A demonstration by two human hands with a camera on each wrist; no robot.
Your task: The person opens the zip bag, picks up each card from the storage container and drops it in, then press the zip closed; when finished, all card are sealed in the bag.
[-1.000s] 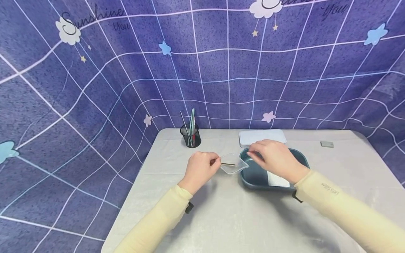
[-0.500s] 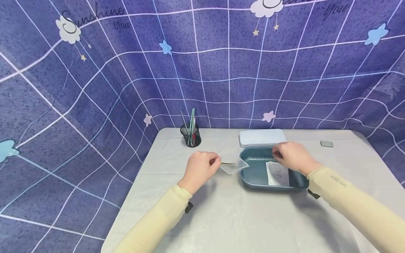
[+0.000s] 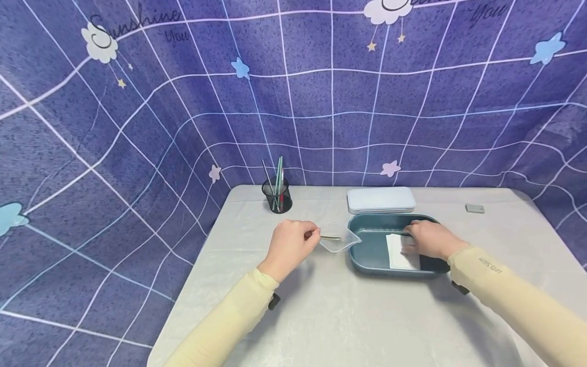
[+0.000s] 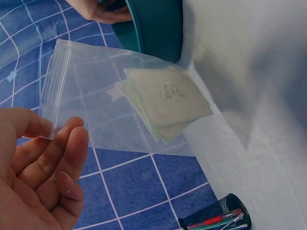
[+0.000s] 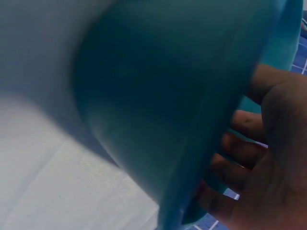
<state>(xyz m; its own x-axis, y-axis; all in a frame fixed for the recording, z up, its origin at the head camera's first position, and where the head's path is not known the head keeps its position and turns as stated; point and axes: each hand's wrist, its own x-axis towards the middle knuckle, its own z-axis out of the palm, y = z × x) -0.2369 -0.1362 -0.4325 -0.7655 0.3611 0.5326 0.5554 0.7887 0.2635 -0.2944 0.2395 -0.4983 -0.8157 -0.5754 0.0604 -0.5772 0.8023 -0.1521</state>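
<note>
My left hand (image 3: 314,235) pinches the corner of a clear zip bag (image 3: 340,238) and holds it tilted above the table, just left of a teal tray (image 3: 369,253). In the left wrist view the bag (image 4: 96,96) contains a few pale cards (image 4: 165,103), and my fingers (image 4: 53,153) grip its edge. My right hand (image 3: 408,243) reaches into the tray, its fingertips resting on a white card (image 3: 397,253) on the tray floor. The right wrist view shows only the tray wall (image 5: 158,96) and loosely bent fingers (image 5: 240,153) behind it.
A black mesh pen pot (image 3: 276,195) stands at the back left of the grey table. A white flat lid or box (image 3: 380,200) lies behind the tray. A small grey block (image 3: 474,208) sits at the back right. Blue patterned cloth hangs all around.
My right hand left the bag's mouth, moved right across the tray and came down onto the white card. The left hand and bag have stayed still.
</note>
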